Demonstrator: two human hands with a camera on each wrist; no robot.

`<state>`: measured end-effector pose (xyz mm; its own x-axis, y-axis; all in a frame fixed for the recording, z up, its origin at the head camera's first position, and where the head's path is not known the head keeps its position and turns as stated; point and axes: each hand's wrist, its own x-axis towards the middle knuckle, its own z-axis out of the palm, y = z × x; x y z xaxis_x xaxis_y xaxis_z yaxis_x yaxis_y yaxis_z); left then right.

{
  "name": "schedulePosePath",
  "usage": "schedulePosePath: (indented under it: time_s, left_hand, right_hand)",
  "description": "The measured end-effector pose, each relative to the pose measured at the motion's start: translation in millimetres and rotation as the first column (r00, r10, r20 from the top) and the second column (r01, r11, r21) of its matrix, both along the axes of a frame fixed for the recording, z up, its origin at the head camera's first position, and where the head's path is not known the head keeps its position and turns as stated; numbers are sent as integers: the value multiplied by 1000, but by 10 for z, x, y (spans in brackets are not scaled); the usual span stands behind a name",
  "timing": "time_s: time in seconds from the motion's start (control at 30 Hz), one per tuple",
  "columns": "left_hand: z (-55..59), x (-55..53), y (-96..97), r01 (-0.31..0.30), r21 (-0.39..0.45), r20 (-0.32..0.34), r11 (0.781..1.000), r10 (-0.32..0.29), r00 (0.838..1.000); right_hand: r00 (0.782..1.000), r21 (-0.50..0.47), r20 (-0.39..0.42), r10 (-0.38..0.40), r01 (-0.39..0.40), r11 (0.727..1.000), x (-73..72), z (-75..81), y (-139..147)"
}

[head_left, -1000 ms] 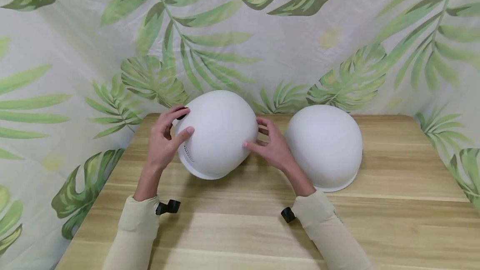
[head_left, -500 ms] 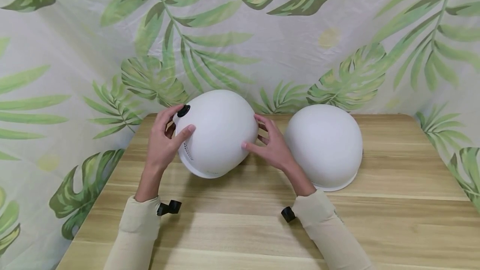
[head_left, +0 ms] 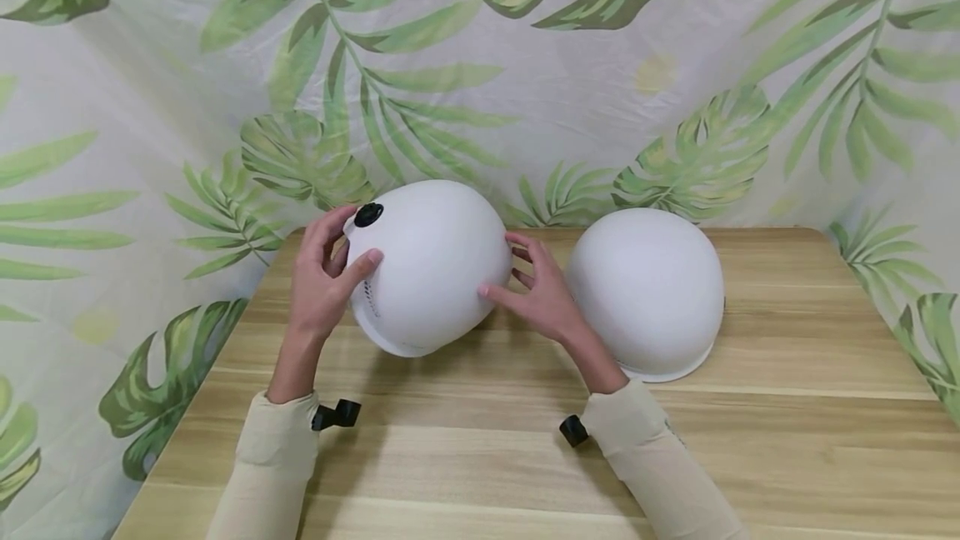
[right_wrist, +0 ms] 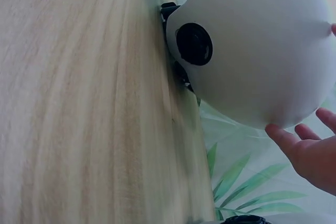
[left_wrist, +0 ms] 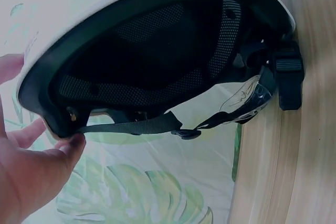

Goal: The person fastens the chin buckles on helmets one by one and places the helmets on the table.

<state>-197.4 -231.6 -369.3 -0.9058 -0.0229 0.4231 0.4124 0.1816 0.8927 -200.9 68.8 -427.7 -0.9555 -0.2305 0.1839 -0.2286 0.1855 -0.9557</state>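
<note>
Both hands hold 1 white helmet [head_left: 429, 267] tilted above the wooden table [head_left: 787, 432]: the left hand [head_left: 318, 282] curls round its 9 o'clock side with the thumb on the shell, and the right hand [head_left: 543, 294] presses spread fingers against its 3 o'clock side.

From the head view only smooth domed shell shows, with a black round knob [head_left: 368, 214] at about 10 o'clock and a small vent grille near the left thumb. From the left wrist view the helmet's underside opens up: black mesh padding [left_wrist: 157, 56], a thin black chin strap [left_wrist: 136, 125] with buckle, and a clear visor edge [left_wrist: 247, 100] by the rim, with the left hand's fingertips [left_wrist: 73, 141] at the rim's edge. From the right wrist view a second round black knob [right_wrist: 194, 44] on the helmet's side comes into sight, with the right hand's fingertips [right_wrist: 278, 132] just touching the shell.

At 3 o'clock of the held helmet, just past the right hand, a second white helmet [head_left: 648, 290] sits dome-up on the table. A leaf-printed cloth backdrop [head_left: 525, 65] hangs behind. The table has pale, striped wood grain; both shells are glossy and rounded. Beige sleeves [head_left: 273, 457] cover the forearms.
</note>
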Motion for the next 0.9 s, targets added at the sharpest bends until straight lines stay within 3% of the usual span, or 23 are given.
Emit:
schedulePosePath:
  time_s: [0.27,0.47,0.9]
  left_hand:
    - [31,44,22,-19,7,64,1000,18,998]
    - [24,57,54,-17,73,49,997,13,999]
    - [-27,62,165,41,141,-27,989,-38,999]
  right_hand:
    - [1000,-25,7,-9,9,1000,12,24,19]
    - [999,-24,30,30,-29,999,25,13,-2]
    - [1000,-38,10,22,-22,999,44,6,-46]
